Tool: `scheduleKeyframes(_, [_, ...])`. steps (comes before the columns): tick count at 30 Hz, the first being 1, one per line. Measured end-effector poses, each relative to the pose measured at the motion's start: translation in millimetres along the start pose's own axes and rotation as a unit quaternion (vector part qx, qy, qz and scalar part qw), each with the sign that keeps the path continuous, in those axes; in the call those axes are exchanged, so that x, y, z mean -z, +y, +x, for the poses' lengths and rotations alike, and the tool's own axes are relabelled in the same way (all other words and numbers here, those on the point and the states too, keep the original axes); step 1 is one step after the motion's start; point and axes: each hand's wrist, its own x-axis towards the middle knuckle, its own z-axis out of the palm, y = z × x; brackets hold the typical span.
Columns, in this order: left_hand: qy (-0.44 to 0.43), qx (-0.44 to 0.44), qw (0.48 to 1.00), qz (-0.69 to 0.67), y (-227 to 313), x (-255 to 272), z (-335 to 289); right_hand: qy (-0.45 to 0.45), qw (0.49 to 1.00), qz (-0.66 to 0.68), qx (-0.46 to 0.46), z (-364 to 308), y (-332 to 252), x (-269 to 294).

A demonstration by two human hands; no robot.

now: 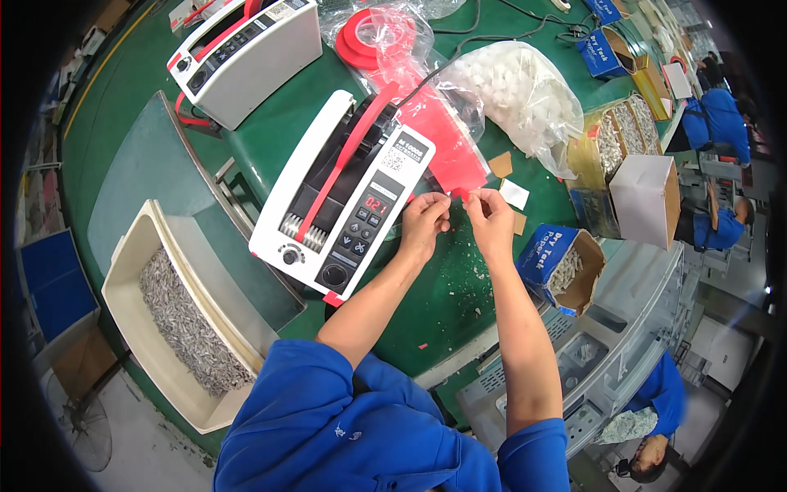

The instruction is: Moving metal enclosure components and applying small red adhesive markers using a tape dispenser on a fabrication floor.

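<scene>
My left hand [424, 227] is closed, thumb and fingers pinched together just right of the tape dispenser [283, 193]. What it pinches, if anything, is too small to make out. A short gap away, my right hand [492, 228] is closed, its fingertips on a small piece of red tape [461, 194]. Both hands are above the green table, by the lower end of a flat red sheet [447, 148]. The white dispenser has a control panel with a lit display, and a red tape strip [351, 152] runs over its black middle.
A second dispenser [262, 61] stands at the far left. Beyond the hands lie red tape rolls [361, 45] in clear plastic and a bag of white pieces [525, 90]. At right is a blue carton [545, 254]; at left, a cream bin [131, 275] of small grey parts.
</scene>
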Motion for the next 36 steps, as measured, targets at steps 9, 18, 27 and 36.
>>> scheduleKeyframes(9, [0.002,0.001,1.0,0.009,0.5,-2.9,-0.2,0.037,0.996,0.014,0.082,-7.5,8.4,2.4])
scheduleKeyframes(18, [-0.003,0.088,0.996,-0.031,6.8,-21.9,14.6,0.014,0.932,-0.183,0.312,-3.8,-4.3,-1.4])
scheduleKeyframes(27, [0.01,0.119,0.993,-0.017,6.0,-17.2,31.7,-0.06,0.87,-0.257,0.417,8.8,-2.8,5.8])
scheduleKeyframes(36, [0.035,0.129,0.991,-0.017,6.7,-18.4,19.8,-0.042,0.992,0.066,0.095,-20.0,7.6,4.5])
